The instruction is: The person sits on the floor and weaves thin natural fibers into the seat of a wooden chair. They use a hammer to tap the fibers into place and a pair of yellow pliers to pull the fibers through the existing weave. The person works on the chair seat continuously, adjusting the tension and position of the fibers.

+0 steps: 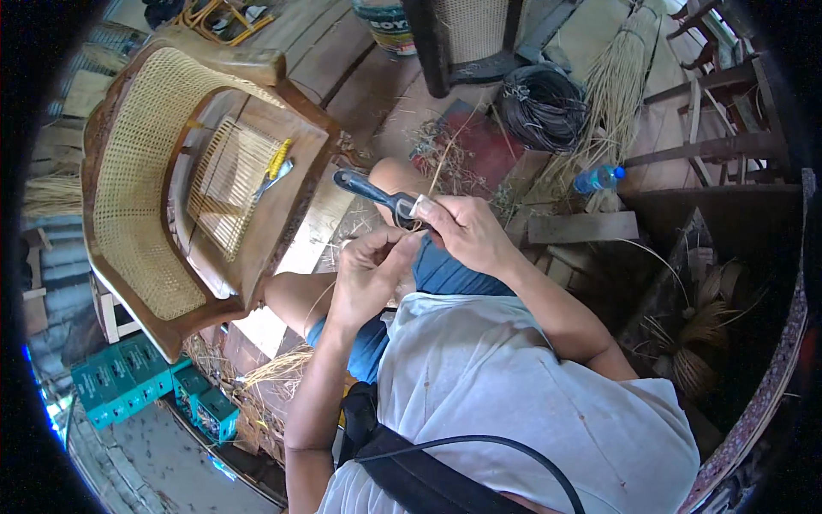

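Observation:
In front of my lap, both hands are close together. My right hand is closed on a tool with a dark blue-black handle, gripped near its working end. That end is mostly hidden, so its exact kind is unclear. The thumb has a pale wrap on it. A thin strip of cane rises from between the hands. My left hand is closed in a pinch at the strip, thumb against forefinger, just below the tool. To the left stands a wooden armchair with woven cane; a yellow-handled tool lies on its seat.
Cane scraps litter the floor around a red mat. Beyond are a coil of dark cord, a long cane bundle and a blue bottle. Teal boxes stand lower left. Wooden chair frames crowd the right.

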